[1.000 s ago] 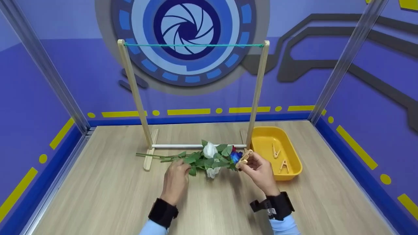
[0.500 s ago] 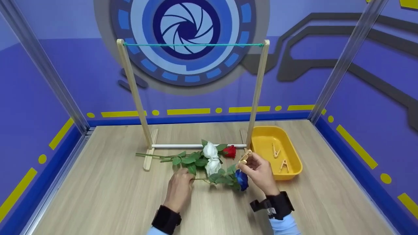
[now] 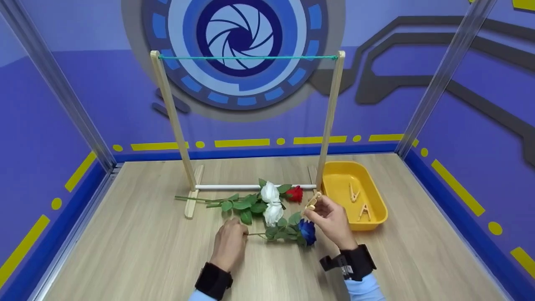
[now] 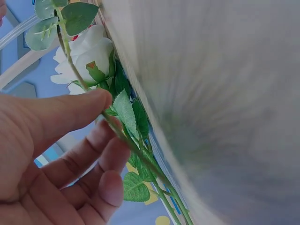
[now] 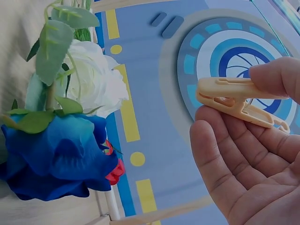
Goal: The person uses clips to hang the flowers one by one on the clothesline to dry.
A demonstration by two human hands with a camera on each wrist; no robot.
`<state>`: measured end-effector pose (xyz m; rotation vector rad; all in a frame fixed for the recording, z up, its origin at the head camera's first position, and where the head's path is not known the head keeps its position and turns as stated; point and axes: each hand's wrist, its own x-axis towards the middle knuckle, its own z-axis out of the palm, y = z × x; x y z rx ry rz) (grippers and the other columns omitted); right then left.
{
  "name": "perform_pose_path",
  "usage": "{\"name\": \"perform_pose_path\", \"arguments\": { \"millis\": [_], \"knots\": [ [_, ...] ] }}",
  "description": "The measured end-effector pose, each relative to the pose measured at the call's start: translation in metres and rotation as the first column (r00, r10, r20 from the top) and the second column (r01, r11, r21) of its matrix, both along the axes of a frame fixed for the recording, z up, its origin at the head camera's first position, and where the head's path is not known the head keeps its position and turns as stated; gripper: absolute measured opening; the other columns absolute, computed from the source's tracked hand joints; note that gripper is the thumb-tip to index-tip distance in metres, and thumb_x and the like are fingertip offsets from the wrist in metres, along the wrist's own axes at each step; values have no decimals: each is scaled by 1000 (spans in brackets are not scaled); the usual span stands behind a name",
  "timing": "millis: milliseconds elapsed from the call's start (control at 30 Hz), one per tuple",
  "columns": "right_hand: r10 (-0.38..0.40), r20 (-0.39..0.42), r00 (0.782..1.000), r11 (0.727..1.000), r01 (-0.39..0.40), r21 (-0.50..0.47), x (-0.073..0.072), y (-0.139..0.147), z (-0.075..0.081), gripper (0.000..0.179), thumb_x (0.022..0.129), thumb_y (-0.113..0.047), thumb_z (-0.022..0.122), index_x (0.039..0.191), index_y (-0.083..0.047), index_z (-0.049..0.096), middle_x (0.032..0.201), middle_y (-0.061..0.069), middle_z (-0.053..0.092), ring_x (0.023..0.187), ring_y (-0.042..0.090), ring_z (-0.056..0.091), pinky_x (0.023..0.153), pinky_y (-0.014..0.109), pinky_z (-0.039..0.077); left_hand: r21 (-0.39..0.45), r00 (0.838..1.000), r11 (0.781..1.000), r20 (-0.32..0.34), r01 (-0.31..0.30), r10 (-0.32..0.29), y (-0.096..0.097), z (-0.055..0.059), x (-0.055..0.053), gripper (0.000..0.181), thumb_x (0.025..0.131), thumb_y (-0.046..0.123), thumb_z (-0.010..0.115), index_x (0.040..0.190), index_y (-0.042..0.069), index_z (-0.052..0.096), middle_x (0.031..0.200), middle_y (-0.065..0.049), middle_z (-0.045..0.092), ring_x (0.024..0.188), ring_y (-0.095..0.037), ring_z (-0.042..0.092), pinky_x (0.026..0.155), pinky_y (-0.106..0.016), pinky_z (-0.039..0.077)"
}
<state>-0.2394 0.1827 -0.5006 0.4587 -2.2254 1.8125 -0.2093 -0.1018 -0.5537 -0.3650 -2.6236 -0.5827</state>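
Observation:
My left hand (image 3: 230, 244) pinches the thin stem (image 4: 136, 149) of a blue rose between thumb and fingers. In the head view the blue rose (image 3: 307, 232) points right, its bloom near my right wrist. My right hand (image 3: 333, 221) holds a pale yellow clothespin (image 5: 234, 98) between thumb and fingers, up beside the flowers. Two white roses (image 3: 270, 193) and a red rose (image 3: 294, 194) lie together behind the blue one, their leafy stems (image 3: 196, 199) running left.
A wooden frame (image 3: 330, 121) stands behind the flowers, with a green string (image 3: 246, 57) across its top and a white rod (image 3: 225, 187) low down. A yellow tray (image 3: 380, 209) at the right holds two more clothespins (image 3: 364, 212).
My left hand has drawn the blue rose out of the bunch toward the front, uncovering the red rose. My right hand and its clothespin have hardly moved.

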Motion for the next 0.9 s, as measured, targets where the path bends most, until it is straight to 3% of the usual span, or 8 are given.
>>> {"name": "perform_pose_path", "arguments": {
  "millis": [300,533,733,900],
  "knots": [
    [12,-16,1000,1000,-11,20,1,-1,0,15,86,4,79,96,0,67,87,9,68,78,14,65,70,22,57,-25,1000,999,5,-24,24,2,1,2,22,77,-9,75,65,9,75,68,-1,57,63,-22,56,59,-35,50],
    [23,-28,999,1000,-23,18,1,-1,-2,15,87,4,78,96,0,67,88,9,69,79,13,66,71,21,57,-41,999,998,14,-45,46,7,13,6,12,76,-4,82,72,6,75,73,-5,61,67,-27,61,60,-38,53],
    [16,-4,1000,999,-16,31,1,-3,-1,16,86,5,79,95,-1,67,87,10,70,78,13,66,70,21,56,84,992,996,123,-15,5,16,26,11,22,86,6,79,70,10,65,69,-1,58,65,-21,61,57,-36,47],
    [2,-3,1000,998,-2,60,2,-5,-2,16,86,3,79,97,-2,68,88,9,71,78,12,66,70,21,56,158,966,987,259,-15,-27,22,29,11,10,93,8,73,83,6,72,76,-4,67,69,-20,64,62,-38,50]
  ]
}}
